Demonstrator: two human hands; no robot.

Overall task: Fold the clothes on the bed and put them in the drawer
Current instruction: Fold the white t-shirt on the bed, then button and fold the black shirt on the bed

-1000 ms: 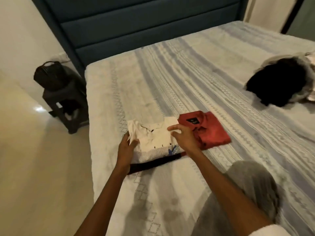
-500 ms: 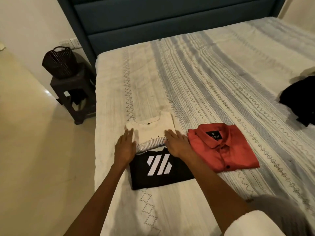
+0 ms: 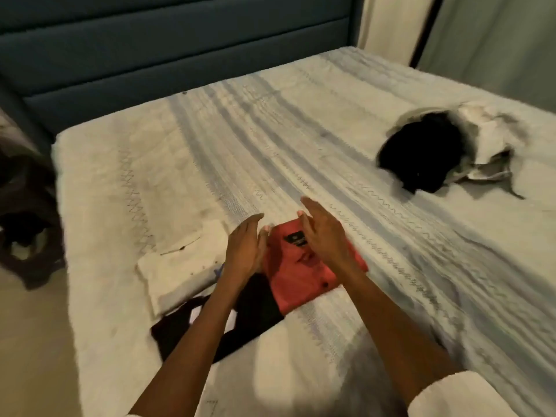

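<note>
Head view, blurred by motion: nearest the camera, two bare forearms reach forward over the bed (image 3: 346,164), with a white sleeve cuff (image 3: 457,395) at the lower right edge. Beneath the left forearm lies a folded black shirt (image 3: 255,311), partly hidden by the arm, a sliver of white print showing beside it. Touching its far-left edge is a folded cream shirt (image 3: 183,263), flat on the bedspread near the bed's left side. Just right of both lies a folded red shirt (image 3: 298,272), collar and dark label toward the headboard, one corner overlapping the black shirt. The left hand (image 3: 245,251) stands on edge at the red shirt's left side, fingers straight and together, holding nothing; contact with the fabric cannot be confirmed. The right hand (image 3: 322,233) is raised on edge over the red shirt's collar area, palm facing the left hand, fingers extended and loosely spread, holding nothing. Farther off, well apart to the right, a heap of unfolded clothes (image 3: 445,155), black and white, sits on the striped bedspread. Beyond that, a dark blue padded headboard (image 3: 180,46) spans the rear. At the left margin, a dark object stands off the bed; its identity cannot be determined.
</note>
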